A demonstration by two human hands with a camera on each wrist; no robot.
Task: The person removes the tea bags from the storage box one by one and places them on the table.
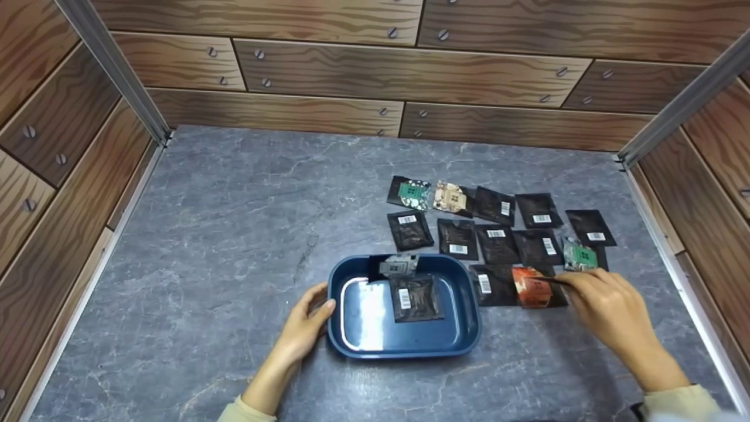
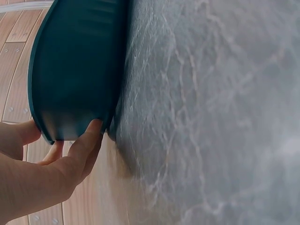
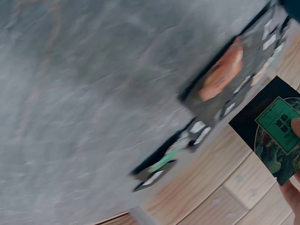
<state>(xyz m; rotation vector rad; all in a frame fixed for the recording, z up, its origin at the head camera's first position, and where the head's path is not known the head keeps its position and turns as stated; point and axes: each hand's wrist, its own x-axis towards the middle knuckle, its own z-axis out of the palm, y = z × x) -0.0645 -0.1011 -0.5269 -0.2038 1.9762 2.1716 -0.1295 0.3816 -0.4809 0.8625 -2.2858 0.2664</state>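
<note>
My left hand [image 1: 303, 322] grips the left end of a blue plastic tub [image 1: 404, 355], thumb at the rim and fingers against the outer wall. The left wrist view shows these fingers [image 2: 86, 140] on the tub's side [image 2: 77, 70]. Inside the tub lie a black sachet [image 1: 417, 299] with a barcode and one with a grey label [image 1: 398, 266], leaning on the back wall. To the tub's right, my right hand [image 1: 612, 305] pinches a black sachet with a green label [image 3: 276, 122], nearly edge-on in the head view, above an orange-labelled sachet [image 1: 534, 288].
Several flat sachets lie in rough rows behind and right of the tub, mostly barcode up, including a green-labelled one [image 1: 415, 193] and a cream-labelled one [image 1: 451, 197]. Wood-patterned walls [image 1: 351, 70] enclose the grey marbled tabletop [image 1: 222, 234] at the back and sides.
</note>
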